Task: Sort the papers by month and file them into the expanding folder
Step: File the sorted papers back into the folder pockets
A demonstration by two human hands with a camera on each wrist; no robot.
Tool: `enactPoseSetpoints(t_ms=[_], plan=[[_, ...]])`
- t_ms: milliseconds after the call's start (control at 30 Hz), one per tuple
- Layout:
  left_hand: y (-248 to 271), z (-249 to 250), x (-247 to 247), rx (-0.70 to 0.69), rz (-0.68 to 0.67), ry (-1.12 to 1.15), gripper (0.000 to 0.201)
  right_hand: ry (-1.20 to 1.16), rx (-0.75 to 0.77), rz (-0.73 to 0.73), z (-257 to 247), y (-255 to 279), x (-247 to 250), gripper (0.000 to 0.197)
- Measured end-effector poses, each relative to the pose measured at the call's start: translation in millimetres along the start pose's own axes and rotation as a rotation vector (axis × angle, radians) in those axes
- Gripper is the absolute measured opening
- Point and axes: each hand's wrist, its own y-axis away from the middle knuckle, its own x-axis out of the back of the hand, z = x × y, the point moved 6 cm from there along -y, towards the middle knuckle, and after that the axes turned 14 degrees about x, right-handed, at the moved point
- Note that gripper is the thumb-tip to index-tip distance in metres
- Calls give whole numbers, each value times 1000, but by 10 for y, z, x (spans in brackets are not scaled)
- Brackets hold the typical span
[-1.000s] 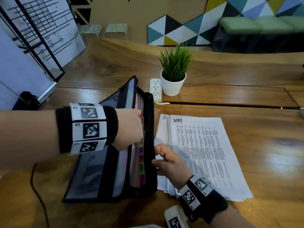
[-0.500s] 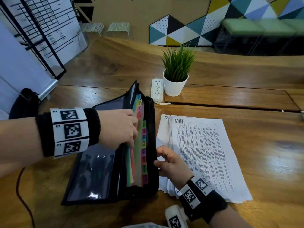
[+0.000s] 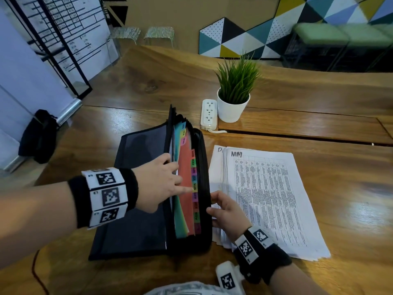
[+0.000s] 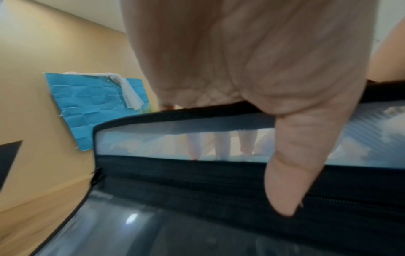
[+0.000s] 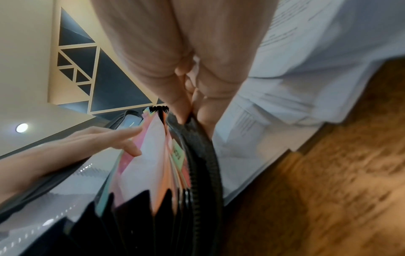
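The black expanding folder [image 3: 138, 188] lies open on the wooden table, its coloured month tabs [image 3: 194, 182] fanned upward. My left hand [image 3: 180, 184] reaches into it with straight fingers, pressing the front dividers to the left; the index finger touches near the AUG tab. In the left wrist view the thumb [image 4: 306, 164] hangs outside the front flap [image 4: 197, 143]. My right hand [image 3: 212, 203] pinches the folder's right rim [image 5: 203, 164]. A stack of printed papers [image 3: 272, 199] lies to the right, the top sheet marked MAY.
A white pot with a green plant [image 3: 232, 107] and a white power strip [image 3: 209, 112] stand just behind the folder. A groove [image 3: 297, 136] crosses the table behind the papers. A black bag [image 3: 40, 135] sits on the floor at left.
My left hand has slid towards me along the folder and spread the dividers wider, so an orange divider and more tabs show. The right hand stays at the rim.
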Motion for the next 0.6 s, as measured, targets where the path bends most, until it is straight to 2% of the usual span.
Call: enactPoseSetpoints(t_ms=[167, 333, 500, 600], plan=[[-146, 209, 63, -23, -21, -77, 60, 16, 19, -18, -43, 21, -39, 20], [-183, 254, 77, -83, 15, -89, 50, 25, 12, -6, -25, 40, -25, 21], [-44, 160, 27, -134, 167, 45, 31, 14, 7, -1, -6, 49, -2, 19], [18, 66, -15, -93, 262, 44, 17, 15, 2, -7, 13, 50, 4, 19]])
